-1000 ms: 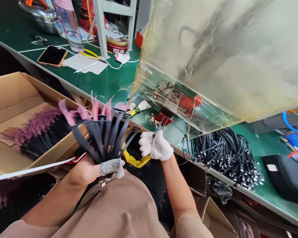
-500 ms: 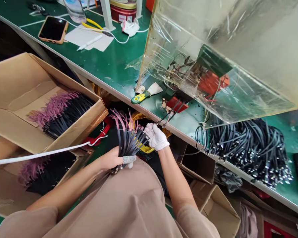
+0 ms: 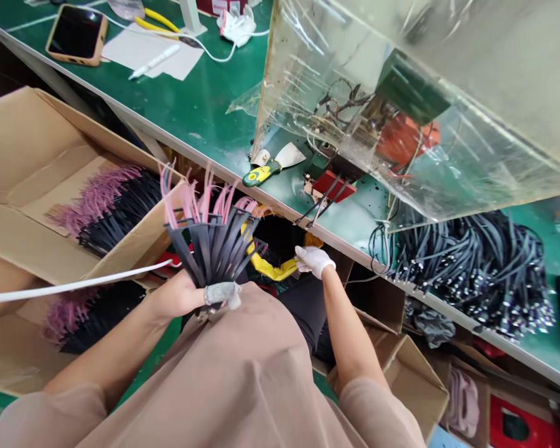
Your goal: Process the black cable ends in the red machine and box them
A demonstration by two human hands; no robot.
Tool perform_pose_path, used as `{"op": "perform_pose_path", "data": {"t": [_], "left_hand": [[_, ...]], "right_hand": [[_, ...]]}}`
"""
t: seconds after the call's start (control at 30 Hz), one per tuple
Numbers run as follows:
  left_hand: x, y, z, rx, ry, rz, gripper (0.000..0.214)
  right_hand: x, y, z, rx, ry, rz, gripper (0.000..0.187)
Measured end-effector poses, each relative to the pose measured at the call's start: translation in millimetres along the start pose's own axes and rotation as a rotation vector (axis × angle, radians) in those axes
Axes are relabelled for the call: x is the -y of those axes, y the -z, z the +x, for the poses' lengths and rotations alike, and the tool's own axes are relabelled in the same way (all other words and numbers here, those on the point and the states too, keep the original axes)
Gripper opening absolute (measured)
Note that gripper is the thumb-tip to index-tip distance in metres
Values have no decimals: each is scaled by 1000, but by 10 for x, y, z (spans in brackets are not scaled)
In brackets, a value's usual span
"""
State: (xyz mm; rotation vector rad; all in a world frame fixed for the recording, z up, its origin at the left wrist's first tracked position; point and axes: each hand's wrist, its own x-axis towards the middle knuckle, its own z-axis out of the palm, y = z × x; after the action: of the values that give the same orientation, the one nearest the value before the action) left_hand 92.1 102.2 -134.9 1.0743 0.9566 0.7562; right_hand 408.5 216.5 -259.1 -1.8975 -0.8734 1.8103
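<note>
My left hand (image 3: 191, 297), with a grey finger cover, is closed around a bundle of black flat cables (image 3: 214, 249). Their pink wire ends fan out upward, while the lower ends press near my shirt. To the right, my right hand (image 3: 313, 260) in a white glove hangs just off the bench edge, apart from the bundle. Its fingers are curled together and nothing shows in them. Above it, two dark cables (image 3: 327, 202) stick out past a red block (image 3: 335, 186) on the machine.
Open cardboard boxes (image 3: 135, 236) at left hold more pink-ended cables (image 3: 116, 205). A clear plastic cover (image 3: 401, 124) overhangs the machine. A green-yellow scraper (image 3: 273, 168), phone (image 3: 77, 34) and pen (image 3: 154, 62) lie on the bench; a cable pile (image 3: 476, 274) lies at right.
My right hand has moved from beside the bundle to the right, below the machine's cables. My left hand has shifted left with the bundle, whose wire ends now spread wider.
</note>
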Motion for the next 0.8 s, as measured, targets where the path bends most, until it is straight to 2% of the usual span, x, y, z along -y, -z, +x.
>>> {"op": "perform_pose_path", "data": {"t": [0.07, 0.17, 0.3, 0.37, 0.43, 0.5, 0.57, 0.63, 0.7, 0.8], "left_hand": [[-116, -61, 63, -78, -39, -25, 33], [-170, -129, 179, -105, -100, -100, 28], [-69, -142, 339, -141, -95, -233, 28], [-38, -156, 419, -147, -84, -264, 26], [-65, -195, 491, -167, -117, -311, 27], [-142, -257, 544, -176, -162, -345, 34], [-234, -328, 578, -173, -169, -335, 41], [-309, -393, 600, -180, -166, -312, 42], [-356, -443, 620, -202, -181, -299, 38], [-386, -480, 640, -208, -212, -236, 37]], "right_hand": [[-3, 36, -84, -2, -23, -65, 27], [79, 129, -310, -14, 18, -91, 27], [298, 436, -863, -3, 199, -98, 45], [421, 655, -1171, -55, 306, -117, 53], [537, 912, -1418, -261, 402, -171, 52], [638, 1212, -1564, -592, 468, -287, 45], [719, 1532, -1602, -917, 468, -469, 40], [778, 1820, -1545, -1141, 398, -698, 40], [821, 2020, -1429, -1245, 281, -892, 45], [871, 2133, -1261, -1269, 116, -1034, 48]]}}
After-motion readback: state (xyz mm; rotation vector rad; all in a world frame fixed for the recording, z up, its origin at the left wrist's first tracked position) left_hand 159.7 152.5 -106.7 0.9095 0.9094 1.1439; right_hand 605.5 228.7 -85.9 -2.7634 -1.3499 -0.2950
